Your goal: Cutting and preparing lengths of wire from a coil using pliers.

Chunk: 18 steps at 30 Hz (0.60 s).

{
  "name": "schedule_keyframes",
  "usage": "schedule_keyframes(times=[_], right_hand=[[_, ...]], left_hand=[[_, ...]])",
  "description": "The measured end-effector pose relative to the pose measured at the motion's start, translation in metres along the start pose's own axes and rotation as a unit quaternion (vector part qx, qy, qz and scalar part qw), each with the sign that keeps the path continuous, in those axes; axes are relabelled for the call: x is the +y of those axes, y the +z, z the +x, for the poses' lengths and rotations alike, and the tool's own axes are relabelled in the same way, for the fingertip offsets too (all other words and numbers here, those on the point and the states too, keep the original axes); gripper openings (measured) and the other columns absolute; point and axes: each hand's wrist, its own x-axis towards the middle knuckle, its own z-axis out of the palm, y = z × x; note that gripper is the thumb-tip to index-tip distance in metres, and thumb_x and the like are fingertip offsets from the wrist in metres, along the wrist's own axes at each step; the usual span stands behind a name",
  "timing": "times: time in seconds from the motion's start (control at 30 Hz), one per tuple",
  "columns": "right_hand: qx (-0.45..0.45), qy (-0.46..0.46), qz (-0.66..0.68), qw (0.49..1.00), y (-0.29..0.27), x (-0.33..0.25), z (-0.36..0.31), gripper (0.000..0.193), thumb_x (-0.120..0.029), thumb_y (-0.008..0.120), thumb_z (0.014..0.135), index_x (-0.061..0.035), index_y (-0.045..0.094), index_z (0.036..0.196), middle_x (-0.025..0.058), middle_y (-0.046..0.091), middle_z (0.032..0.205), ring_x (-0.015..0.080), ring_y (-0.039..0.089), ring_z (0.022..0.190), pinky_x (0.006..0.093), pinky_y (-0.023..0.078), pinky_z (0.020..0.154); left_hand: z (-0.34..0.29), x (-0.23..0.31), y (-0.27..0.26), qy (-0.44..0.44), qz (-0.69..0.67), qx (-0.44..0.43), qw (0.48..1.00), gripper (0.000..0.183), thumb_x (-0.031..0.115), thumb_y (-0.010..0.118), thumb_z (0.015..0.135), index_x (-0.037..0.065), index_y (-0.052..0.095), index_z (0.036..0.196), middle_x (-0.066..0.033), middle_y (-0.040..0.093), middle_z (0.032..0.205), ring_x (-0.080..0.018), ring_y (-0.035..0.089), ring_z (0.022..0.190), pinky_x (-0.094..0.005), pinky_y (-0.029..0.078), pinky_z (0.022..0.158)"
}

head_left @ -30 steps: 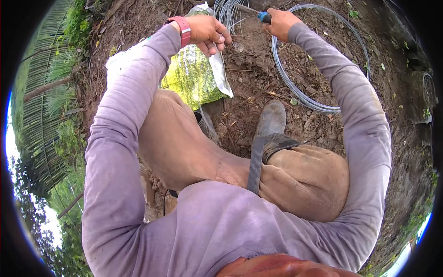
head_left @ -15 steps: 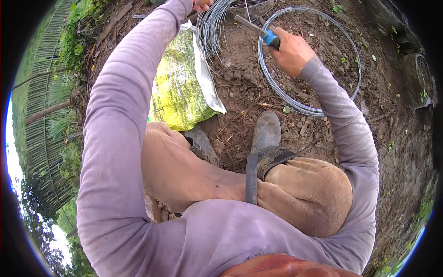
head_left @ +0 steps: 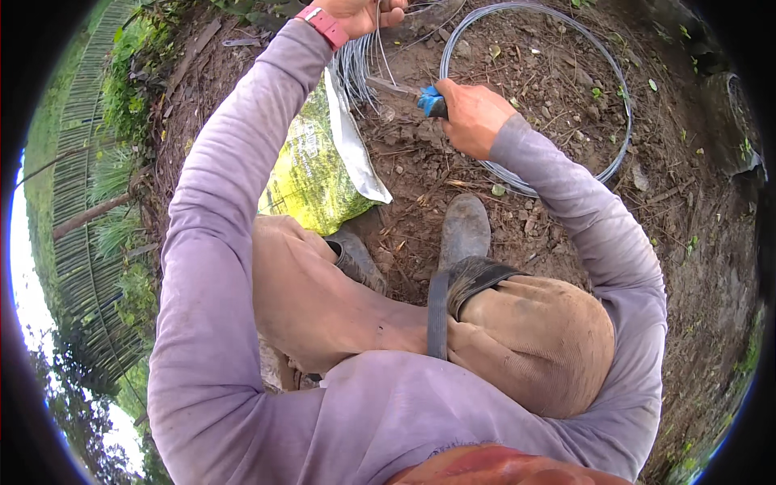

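At the top edge my left hand [head_left: 368,14], with a red watch band at the wrist, has its fingers closed on a thin wire [head_left: 383,50]. That wire runs down to the flat metal end of the hand tool [head_left: 434,103] in my right hand. My right hand [head_left: 478,121] is wrapped round the tool's blue and black handle; its exact kind is unclear. Below my left hand lies a bundle of cut grey wires [head_left: 353,71]. Beyond and right of my right hand, a large coil of wire [head_left: 618,81] rests on the ground.
A yellow-green printed sack [head_left: 311,174] with a white edge lies beside the wire bundle, ahead of my left boot [head_left: 356,259]. My right boot [head_left: 466,230] stands on brown soil [head_left: 420,158] strewn with twigs. A slatted fence [head_left: 81,226] and plants are at the left.
My left hand has come nearer and right, bringing more of it into view with the wire. The tool in my right hand has moved left and slightly nearer, toward that wire.
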Motion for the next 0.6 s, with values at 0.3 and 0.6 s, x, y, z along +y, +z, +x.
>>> schedule_keyframes(times=[0.3, 0.6], right_hand=[[-0.362, -0.054, 0.305, 0.879, -0.003, 0.005, 0.013, 0.03, -0.006, 0.055, 0.074, 0.0002, 0.059, 0.103, 0.0087, 0.065, 0.092, 0.0173, 0.061, 0.078, 0.0316, 0.05, 0.071], [-0.491, -0.065, 0.247, 0.833, -0.031, 0.035, 0.021, 0.028, -0.005, 0.058, 0.08, 0.0006, 0.057, 0.107, 0.0109, 0.064, 0.102, 0.0211, 0.061, 0.094, 0.0329, 0.054, 0.079]], left_hand=[[-0.069, 0.009, 0.005, -0.027, 0.092, 0.033, 0.995, 0.019, 0.012, 0.045, 0.093, 0.008, 0.05, 0.111, -0.0014, 0.052, 0.073, -0.0119, 0.043, 0.055, -0.0248, 0.036, 0.047], [-0.125, 0.0, -0.005, 0.11, 0.247, 0.153, 0.951, 0.026, 0.016, 0.046, 0.095, 0.007, 0.05, 0.118, 0.0007, 0.053, 0.073, -0.0066, 0.044, 0.052, -0.0227, 0.041, 0.05]])
